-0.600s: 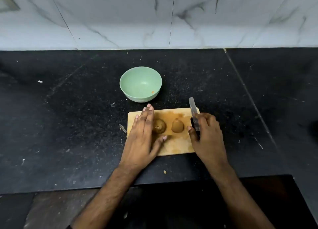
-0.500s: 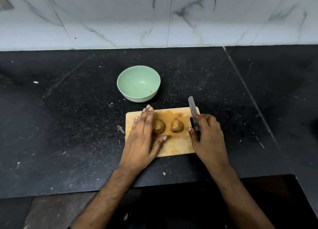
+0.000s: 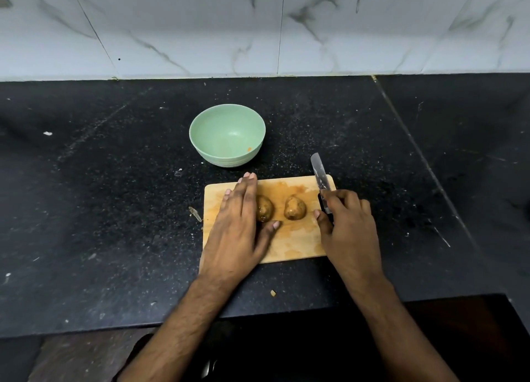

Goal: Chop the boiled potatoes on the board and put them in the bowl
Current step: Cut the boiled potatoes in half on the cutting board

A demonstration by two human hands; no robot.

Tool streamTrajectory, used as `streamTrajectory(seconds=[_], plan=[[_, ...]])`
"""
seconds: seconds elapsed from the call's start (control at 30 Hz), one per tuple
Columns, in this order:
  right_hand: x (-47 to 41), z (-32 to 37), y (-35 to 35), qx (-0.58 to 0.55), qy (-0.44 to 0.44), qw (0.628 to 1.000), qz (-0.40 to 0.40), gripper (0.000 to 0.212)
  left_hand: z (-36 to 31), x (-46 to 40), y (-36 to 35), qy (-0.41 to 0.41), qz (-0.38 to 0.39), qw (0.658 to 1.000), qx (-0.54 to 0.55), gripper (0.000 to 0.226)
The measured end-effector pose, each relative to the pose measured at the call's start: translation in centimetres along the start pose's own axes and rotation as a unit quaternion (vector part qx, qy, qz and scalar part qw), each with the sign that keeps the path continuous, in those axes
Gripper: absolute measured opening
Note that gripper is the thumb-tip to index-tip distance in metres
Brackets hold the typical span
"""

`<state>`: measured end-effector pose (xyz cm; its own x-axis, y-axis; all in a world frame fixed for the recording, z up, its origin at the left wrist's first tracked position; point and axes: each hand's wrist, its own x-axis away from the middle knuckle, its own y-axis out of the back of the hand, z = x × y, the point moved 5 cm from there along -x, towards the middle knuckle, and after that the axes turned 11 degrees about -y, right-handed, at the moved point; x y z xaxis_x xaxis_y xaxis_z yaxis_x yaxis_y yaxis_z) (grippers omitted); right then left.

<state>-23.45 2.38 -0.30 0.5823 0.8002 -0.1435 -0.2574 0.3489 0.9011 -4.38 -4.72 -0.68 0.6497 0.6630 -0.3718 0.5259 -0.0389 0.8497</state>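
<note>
Two brown boiled potatoes lie on a stained wooden board (image 3: 295,244): the left potato (image 3: 264,208) and the right potato (image 3: 294,208). My left hand (image 3: 239,229) lies flat on the board's left part, fingers straight, touching the left potato's side, the thumb below it. My right hand (image 3: 348,226) grips the handle of a knife (image 3: 320,175) at the board's right edge, the blade pointing away from me. A pale green bowl (image 3: 227,135) stands just beyond the board, with only a small orange speck inside.
The black speckled counter (image 3: 114,209) runs to a white marble wall (image 3: 258,25) behind. Small scraps lie left of the board (image 3: 195,213) and near the front edge (image 3: 273,293). The counter's front edge runs below my forearms.
Both hands keep their places on the board and the knife. The view has shifted slightly; nothing else has visibly moved.
</note>
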Motion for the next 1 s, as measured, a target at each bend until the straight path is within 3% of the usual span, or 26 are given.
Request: streamTrajectory(seconds=[0.23,0.4,0.5,0.63,0.77,0.87,1.0], plan=[[0.5,-0.5,0.4,-0.055,-0.023,0.998,0.031,0.048,0.4,0.4,0.0,0.025,-0.034,0.996,0.073,0.089],[0.3,-0.5,1.4,-0.088,-0.037,0.995,0.008,0.045,1.2,0.5,-0.1,0.056,-0.043,0.992,0.104,0.097],[1.0,0.3,2.4,-0.200,-0.020,0.979,-0.027,0.032,1.4,0.6,0.0,0.060,-0.060,0.990,0.109,0.098],[2.7,3.0,2.5,-0.342,0.006,0.939,0.035,0.021,1.6,0.5,0.1,0.043,-0.074,0.991,0.100,0.091],[4.0,5.2,0.9,-0.319,0.049,0.942,0.091,0.028,2.8,0.5,0.0,0.069,-0.058,0.981,0.172,0.094],[4.7,5.9,-0.2,-0.266,0.085,0.954,0.111,0.033,3.5,0.9,0.0,0.077,-0.058,0.969,0.226,0.079],[5.1,6.1,-0.6,-0.216,0.084,0.965,0.120,0.028,3.6,0.9,0.0,0.054,-0.064,0.979,0.187,0.059]])
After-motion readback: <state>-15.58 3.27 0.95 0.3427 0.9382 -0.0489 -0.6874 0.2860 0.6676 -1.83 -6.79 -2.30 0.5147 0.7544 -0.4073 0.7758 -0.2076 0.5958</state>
